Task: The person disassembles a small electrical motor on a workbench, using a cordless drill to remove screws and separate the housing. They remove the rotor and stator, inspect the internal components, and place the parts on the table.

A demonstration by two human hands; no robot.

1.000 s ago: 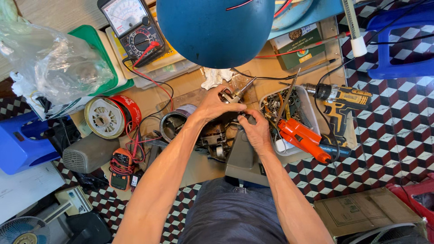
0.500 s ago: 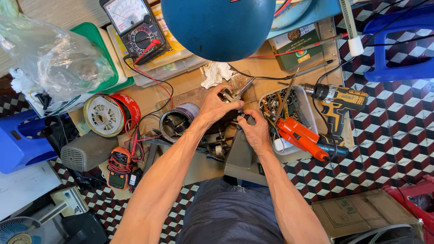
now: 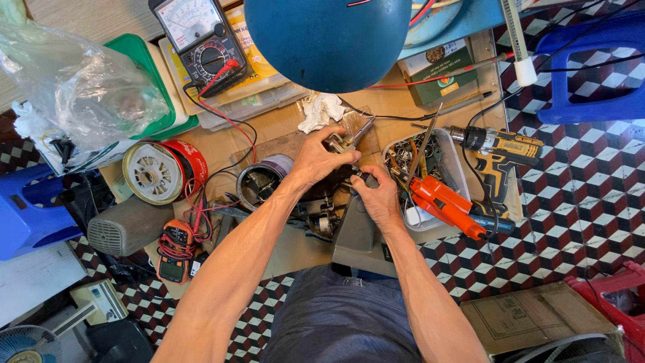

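Observation:
My left hand is closed around a small metal tool or part near the middle of the low workbench. Just below it, my right hand pinches a small dark piece; what that piece is I cannot tell. Both hands meet over a dark motor-like assembly and a grey metal housing. A dark cylindrical coil lies just left of my left wrist.
A white tray of screws and tools with an orange tool sits right of my hands, a yellow-black drill beyond it. Analog multimeter and blue lamp shade are at the back; wire spool and small orange meter left.
Both hands stay together over the assembly, with only slight finger shifts. The view has drifted a little.

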